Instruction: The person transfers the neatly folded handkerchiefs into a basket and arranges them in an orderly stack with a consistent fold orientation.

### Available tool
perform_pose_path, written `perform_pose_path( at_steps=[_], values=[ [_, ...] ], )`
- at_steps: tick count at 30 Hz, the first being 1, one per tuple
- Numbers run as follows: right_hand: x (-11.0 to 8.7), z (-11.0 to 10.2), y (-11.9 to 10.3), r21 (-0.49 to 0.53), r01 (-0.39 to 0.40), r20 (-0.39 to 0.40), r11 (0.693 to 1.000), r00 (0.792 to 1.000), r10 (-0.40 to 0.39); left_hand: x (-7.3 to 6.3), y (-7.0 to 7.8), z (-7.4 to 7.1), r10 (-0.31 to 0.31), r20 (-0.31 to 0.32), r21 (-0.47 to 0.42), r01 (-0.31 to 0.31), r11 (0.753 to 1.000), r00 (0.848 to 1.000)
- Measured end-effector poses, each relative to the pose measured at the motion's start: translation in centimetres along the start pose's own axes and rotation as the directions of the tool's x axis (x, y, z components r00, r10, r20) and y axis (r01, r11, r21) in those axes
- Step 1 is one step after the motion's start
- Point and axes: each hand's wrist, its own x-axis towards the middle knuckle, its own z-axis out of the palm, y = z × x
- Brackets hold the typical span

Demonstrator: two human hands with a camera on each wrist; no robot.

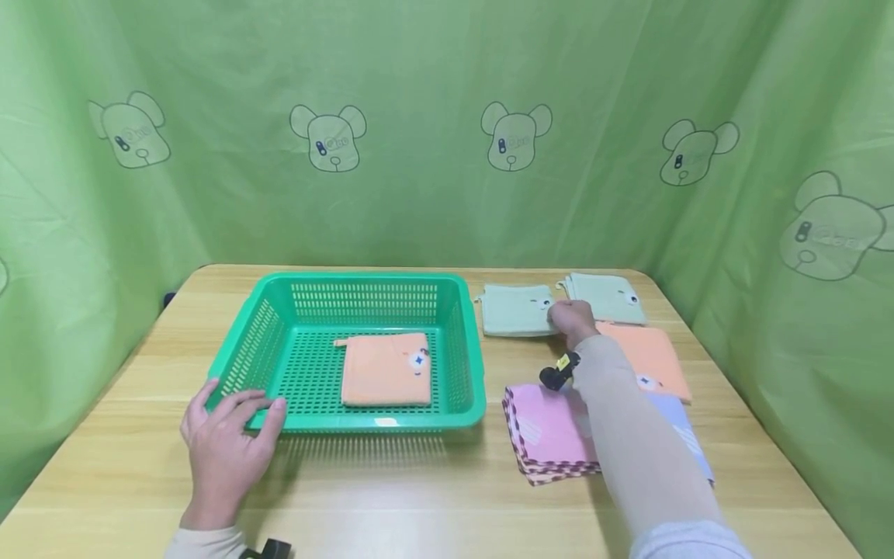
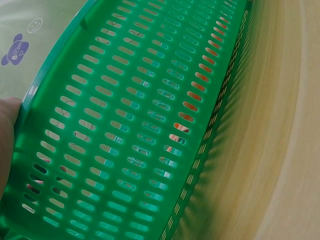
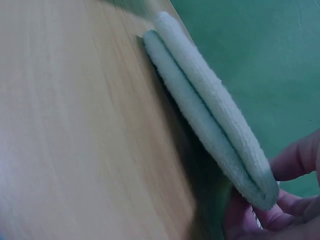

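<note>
My right hand (image 1: pixel 573 318) pinches the right edge of a folded light green towel (image 1: pixel 515 310) with a small animal face. In the right wrist view, thumb and fingers clasp the folded edge of this towel (image 3: pixel 215 120), with shadow beneath it. My left hand (image 1: pixel 230 442) rests at the near left corner of a green plastic basket (image 1: pixel 482 388), its relaxed fingers spread over the rim. The left wrist view shows part of that hand (image 2: pixel 6 130) against the rim, beside the slotted basket wall (image 2: pixel 100 105). A folded orange towel (image 1: pixel 384 373) lies flat inside the basket.
Another light green towel (image 1: pixel 606 299) lies at the back right. An orange towel (image 1: pixel 653 357), a purple cloth (image 1: pixel 680 427) and pink cloths with checked edges (image 1: pixel 548 427) lie around my right forearm. A green curtain (image 1: pixel 419 210) surrounds the wooden table (image 1: pixel 391 505).
</note>
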Motion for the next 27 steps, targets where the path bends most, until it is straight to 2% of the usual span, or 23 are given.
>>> perform_pose_path(
  at_steps=[5,8,15,19,27],
  values=[
    [0.02,-0.32,-0.27,0.155,-0.067,0.085,0.986,0.995,0.055,-0.01,0.03,-0.05,0.0,0.002,-0.001,0.0,1.0,1.0],
    [-0.01,-0.2,-0.4,0.197,-0.09,0.099,0.976,0.992,0.071,-0.01,0.04,-0.06,-0.002,0.003,-0.001,0.002,1.0,1.0],
    [-0.03,0.15,-0.22,0.16,-0.122,0.084,0.98,0.99,0.109,-0.03,0.04,-0.1,-0.011,0.01,0.002,0.011,1.0,1.0],
    [-0.12,0.02,-0.06,0.16,-0.116,0.126,0.98,0.987,0.097,-0.07,0.08,-0.13,-0.013,0.011,0.0,0.013,1.0,1.0],
    [-0.18,-0.58,0.0,0.359,-0.144,0.283,0.922,0.958,0.039,-0.01,0.14,-0.17,-0.012,0.011,0.004,0.012,1.0,1.0]
  ],
)
